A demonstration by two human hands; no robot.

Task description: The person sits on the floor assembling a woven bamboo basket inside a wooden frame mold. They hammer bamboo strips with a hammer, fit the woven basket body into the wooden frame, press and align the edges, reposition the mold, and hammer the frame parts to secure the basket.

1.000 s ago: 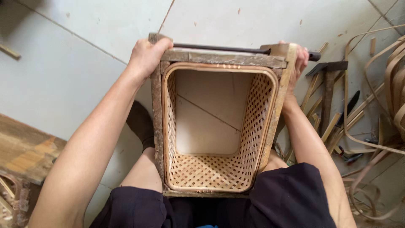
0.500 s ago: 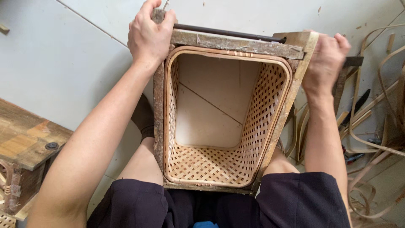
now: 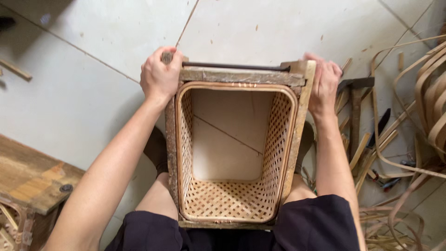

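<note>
A bottomless woven rattan basket (image 3: 232, 200) sits inside a weathered wooden frame (image 3: 241, 75) that stands between my knees; the floor tiles show through it. A dark metal rod (image 3: 232, 66) runs along the frame's far edge. My left hand (image 3: 160, 76) grips the frame's far left corner, over the rod's end. My right hand (image 3: 324, 83) clasps the far right corner post from the outside.
Loose rattan strips (image 3: 418, 116) curl on the floor to the right, with a hammer (image 3: 356, 107), a knife (image 3: 380, 126) and wooden sticks among them. A worn wooden bench (image 3: 32, 181) stands at the lower left. The floor is pale tile.
My right hand has dropped from above the corner post onto its outer side. The left hand stays on the far left corner, and the frame now sits squarer in view.
</note>
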